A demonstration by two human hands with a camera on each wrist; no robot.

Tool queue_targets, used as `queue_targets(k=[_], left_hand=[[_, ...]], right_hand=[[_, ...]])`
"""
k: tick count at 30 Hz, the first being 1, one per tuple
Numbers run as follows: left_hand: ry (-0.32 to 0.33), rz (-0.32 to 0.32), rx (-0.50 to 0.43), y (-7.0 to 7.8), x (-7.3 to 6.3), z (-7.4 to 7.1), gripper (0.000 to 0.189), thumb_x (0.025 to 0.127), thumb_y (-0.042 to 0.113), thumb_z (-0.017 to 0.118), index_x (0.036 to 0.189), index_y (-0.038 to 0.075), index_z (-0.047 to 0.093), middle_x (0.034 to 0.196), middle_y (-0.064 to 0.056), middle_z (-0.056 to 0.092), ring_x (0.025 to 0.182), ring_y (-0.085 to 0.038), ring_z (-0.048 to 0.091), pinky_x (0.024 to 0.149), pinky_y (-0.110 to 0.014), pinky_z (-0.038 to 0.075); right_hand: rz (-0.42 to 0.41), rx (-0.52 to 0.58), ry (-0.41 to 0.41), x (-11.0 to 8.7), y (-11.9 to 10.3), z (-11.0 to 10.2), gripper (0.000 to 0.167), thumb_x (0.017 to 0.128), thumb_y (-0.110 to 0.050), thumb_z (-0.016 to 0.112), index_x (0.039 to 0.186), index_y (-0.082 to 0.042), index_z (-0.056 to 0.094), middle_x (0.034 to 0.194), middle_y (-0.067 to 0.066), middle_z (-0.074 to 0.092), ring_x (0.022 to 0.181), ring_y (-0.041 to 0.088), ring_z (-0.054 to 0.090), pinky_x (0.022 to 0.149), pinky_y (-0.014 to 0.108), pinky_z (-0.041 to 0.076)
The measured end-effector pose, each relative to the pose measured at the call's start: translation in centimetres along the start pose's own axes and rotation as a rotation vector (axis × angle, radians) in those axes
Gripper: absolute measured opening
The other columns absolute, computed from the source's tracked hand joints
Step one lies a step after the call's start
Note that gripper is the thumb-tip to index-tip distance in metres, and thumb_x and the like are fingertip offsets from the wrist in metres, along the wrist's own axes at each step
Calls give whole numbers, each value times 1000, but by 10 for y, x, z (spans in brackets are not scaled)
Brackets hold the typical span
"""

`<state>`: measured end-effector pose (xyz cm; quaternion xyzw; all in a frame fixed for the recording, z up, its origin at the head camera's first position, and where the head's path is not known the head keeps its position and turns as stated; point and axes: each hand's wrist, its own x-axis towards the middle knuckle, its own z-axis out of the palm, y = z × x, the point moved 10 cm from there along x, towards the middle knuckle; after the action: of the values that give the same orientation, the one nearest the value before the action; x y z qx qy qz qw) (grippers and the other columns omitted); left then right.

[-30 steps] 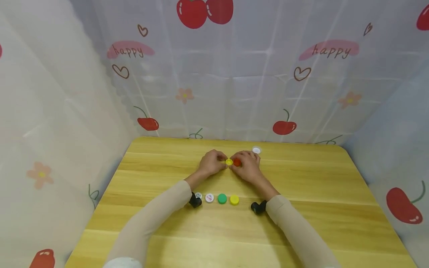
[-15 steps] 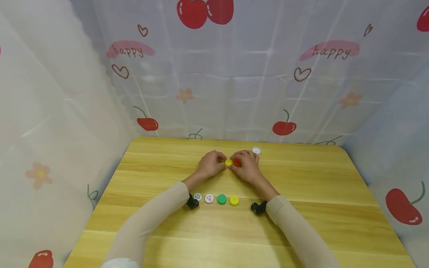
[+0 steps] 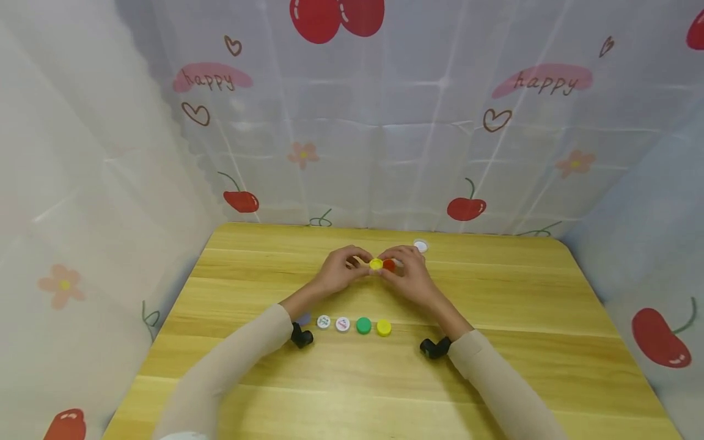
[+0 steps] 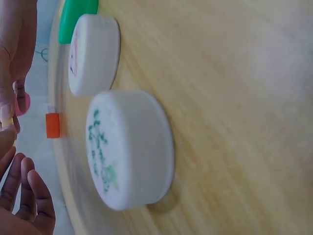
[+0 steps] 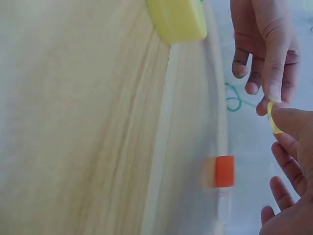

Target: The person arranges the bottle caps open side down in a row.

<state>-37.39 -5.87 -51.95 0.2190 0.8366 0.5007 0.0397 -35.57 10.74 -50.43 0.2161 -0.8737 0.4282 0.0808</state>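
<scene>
A small yellow bottle cap [image 3: 376, 264] is held between both hands near the back of the table, its hollow side facing the head camera. My left hand [image 3: 339, 269] pinches its left edge, while thumb and forefinger of my right hand [image 3: 411, 276] grip its right edge. In the right wrist view the cap [image 5: 274, 117] is seen edge-on between the two hands' fingertips. The other fingers of the left hand [image 4: 27, 200] are loosely bent. An orange-red cap [image 3: 388, 264] stands on the table, partly behind the right hand's fingers.
Nearer me runs a row of caps: lavender [image 3: 303, 319], white with green print [image 3: 324, 322], white with pink print [image 3: 343, 324], green [image 3: 363, 325] and yellow [image 3: 384, 327]. A white cap [image 3: 420, 245] lies behind the right hand. Printed curtains [image 3: 352, 153] surround the wooden table [image 3: 352, 391].
Both wrists have moved outward, the left one more, exposing the lavender cap. The yellow cap stays pinched between the hands and is slightly higher in view.
</scene>
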Motion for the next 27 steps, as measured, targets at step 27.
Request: queue_targets(k=[27], left_hand=[[10, 166, -223, 67, -61, 12, 26, 98, 21, 82, 123, 23, 79, 117, -4, 75, 98, -13, 70, 84, -27, 59]], right_hand=[[-89, 334, 81, -67, -52, -35, 31, 92, -2, 84, 118, -17, 78, 129, 7, 72, 128, 15, 58, 107, 28, 45]])
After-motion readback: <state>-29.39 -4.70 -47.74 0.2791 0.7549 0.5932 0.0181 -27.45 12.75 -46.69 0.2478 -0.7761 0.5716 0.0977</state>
